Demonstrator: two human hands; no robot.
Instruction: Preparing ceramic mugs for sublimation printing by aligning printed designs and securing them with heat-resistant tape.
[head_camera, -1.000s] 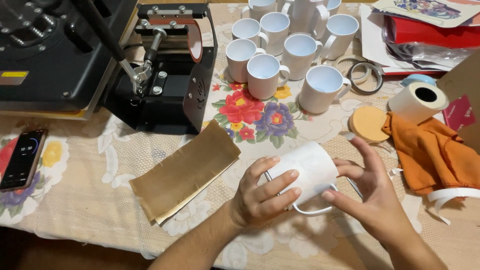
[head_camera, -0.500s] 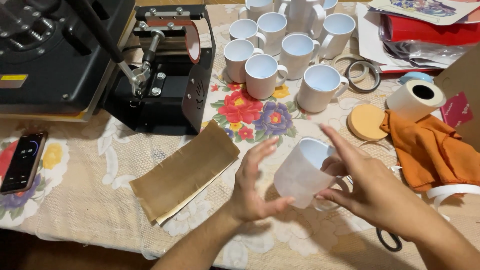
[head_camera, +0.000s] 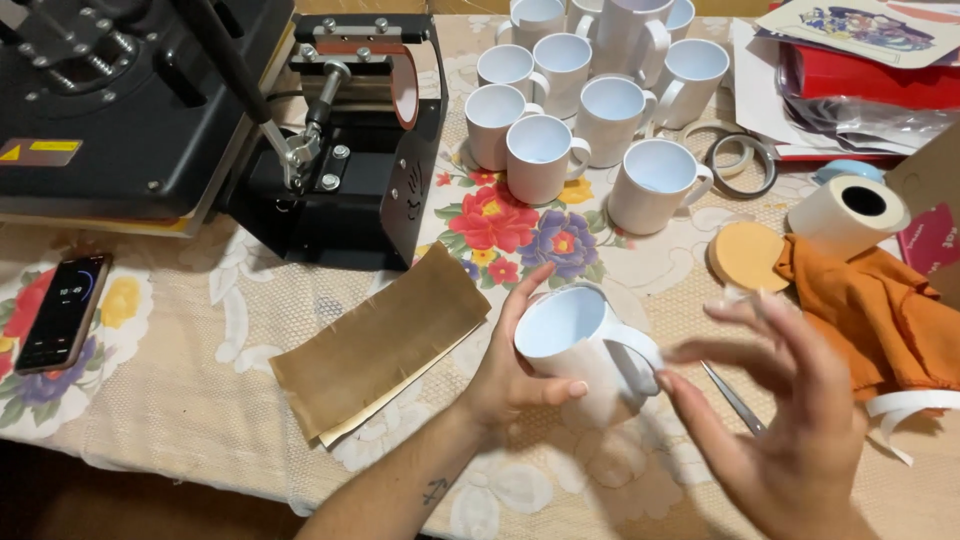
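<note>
Mug (head_camera: 575, 345) tilted, mouth facing up-left, left hand (head_camera: 500, 385) holding.

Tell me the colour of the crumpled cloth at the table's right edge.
Orange, seen best in the head view: the crumpled orange cloth.

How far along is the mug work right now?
One white mug is held in the left hand; the right hand is open beside its handle. The mug press stands empty, and the other white mugs wait plain behind it, so most seems left.
</note>
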